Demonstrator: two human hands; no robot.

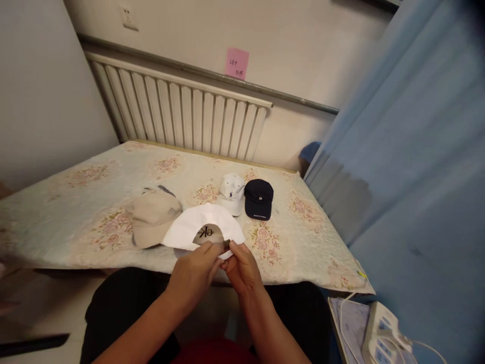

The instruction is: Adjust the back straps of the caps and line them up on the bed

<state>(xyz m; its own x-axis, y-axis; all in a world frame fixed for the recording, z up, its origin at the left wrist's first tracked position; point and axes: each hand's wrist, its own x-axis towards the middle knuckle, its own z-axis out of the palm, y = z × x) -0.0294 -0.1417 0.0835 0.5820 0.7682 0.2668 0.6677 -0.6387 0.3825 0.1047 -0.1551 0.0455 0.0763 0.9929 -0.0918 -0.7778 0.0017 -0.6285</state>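
Observation:
A white baseball cap (202, 215) is held at the near edge of the bed, its back opening towards me. Through that opening dark "CK" letters show reversed. My left hand (200, 263) is closed on the cap's back strap, and my right hand (242, 265) pinches the strap's other side by a small dark buckle (227, 244). A beige cap (153, 212) lies just left of the white one, partly covered by it. Beyond, a smaller white cap (232, 188) with a dark logo sits beside a black cap (259, 197) with light lettering.
The caps lie on a floral-patterned cover (303, 237). A white radiator (182, 111) and a wall with a pink note (237, 63) stand behind. On the right hangs a blue curtain (397, 167); below it a power strip (382, 333) with cables rests on a low surface.

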